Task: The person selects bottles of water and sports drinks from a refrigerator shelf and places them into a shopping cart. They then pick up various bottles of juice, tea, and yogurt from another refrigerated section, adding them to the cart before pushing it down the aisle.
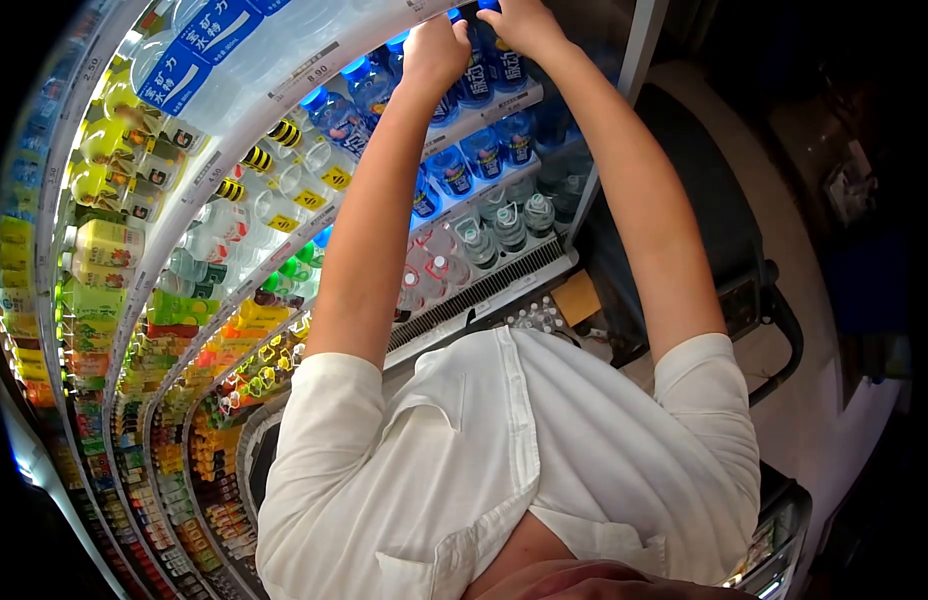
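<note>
At the top edge of the view, my left hand (436,52) is closed in front of a row of blue-capped drink bottles (474,80); what its fingers hold is hidden. My right hand (524,26) is beside it, partly cut off by the frame, with its fingers closed at the blue cap of a bottle (505,62). Both arms stretch forward to the refrigerated shelf. Left of my left hand stand more blue-capped bottles (336,118).
Curved shelves with price strips (314,72) and many drinks fill the left side. Lower shelves hold blue bottles (450,172) and clear bottles (477,242). A cardboard piece (577,297) lies near the cooler's base. A black chair-like object (699,190) stands at right.
</note>
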`<action>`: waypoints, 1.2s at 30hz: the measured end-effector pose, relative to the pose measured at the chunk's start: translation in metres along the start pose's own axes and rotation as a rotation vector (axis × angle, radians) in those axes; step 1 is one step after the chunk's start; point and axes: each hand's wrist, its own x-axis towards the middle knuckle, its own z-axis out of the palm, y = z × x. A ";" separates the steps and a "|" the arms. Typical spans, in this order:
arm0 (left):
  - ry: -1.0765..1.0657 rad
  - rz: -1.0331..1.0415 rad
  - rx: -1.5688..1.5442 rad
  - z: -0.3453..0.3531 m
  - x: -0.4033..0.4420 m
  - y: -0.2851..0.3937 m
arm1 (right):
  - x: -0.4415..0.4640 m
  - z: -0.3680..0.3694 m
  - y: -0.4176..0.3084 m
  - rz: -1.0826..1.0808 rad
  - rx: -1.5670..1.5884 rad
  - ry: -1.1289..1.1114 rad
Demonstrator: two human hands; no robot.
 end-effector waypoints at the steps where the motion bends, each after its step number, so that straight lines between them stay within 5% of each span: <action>1: 0.007 0.012 0.009 -0.002 0.001 0.000 | 0.000 0.001 0.003 -0.024 0.013 0.004; 12: -0.107 -0.106 -0.087 -0.020 -0.017 0.026 | -0.016 0.021 0.008 -0.035 0.137 0.122; 15: 0.163 0.058 -0.229 -0.016 -0.048 0.034 | -0.046 0.022 0.006 -0.068 0.120 0.211; 18: 0.067 -0.022 -0.342 -0.051 -0.109 0.063 | -0.111 0.008 -0.005 -0.316 -0.080 0.583; 24: -0.433 -0.329 -0.548 -0.081 -0.292 0.050 | -0.341 -0.016 -0.001 0.269 0.538 0.012; 28: -0.607 -0.425 -0.645 -0.073 -0.387 0.004 | -0.487 -0.021 0.023 0.621 0.213 -0.059; 30: -0.747 -0.665 -0.729 -0.072 -0.411 -0.012 | -0.554 -0.031 0.023 0.780 0.032 0.035; 34: -0.965 -0.604 -0.841 -0.059 -0.422 -0.027 | -0.671 -0.032 0.002 0.927 -0.493 0.010; 36: -1.064 -0.420 -0.855 -0.053 -0.410 -0.037 | -0.695 -0.015 -0.007 0.746 -0.760 0.091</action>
